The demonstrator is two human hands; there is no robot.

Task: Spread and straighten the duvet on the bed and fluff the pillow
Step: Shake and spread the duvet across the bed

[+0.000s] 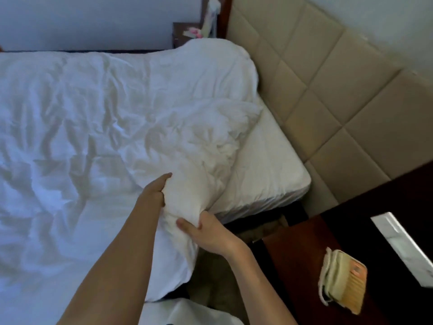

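A wrinkled white duvet [77, 127] covers most of the bed, bunched up near its head end. My left hand [155, 192] grips the duvet's near corner from the left, fingers curled into the cloth. My right hand [206, 233] pinches the same bunched corner from below and the right, thumb on top. A white pillow [218, 59] lies at the far head end, partly under the duvet. The bare white mattress sheet [264, 165] shows at the head end near me.
A beige padded headboard [328, 90] runs along the right. A dark wooden nightstand [293, 266] at lower right carries a cream telephone [342, 277]. Another dark nightstand [185, 31] with small items stands at the far side. The floor shows between bed and nightstand.
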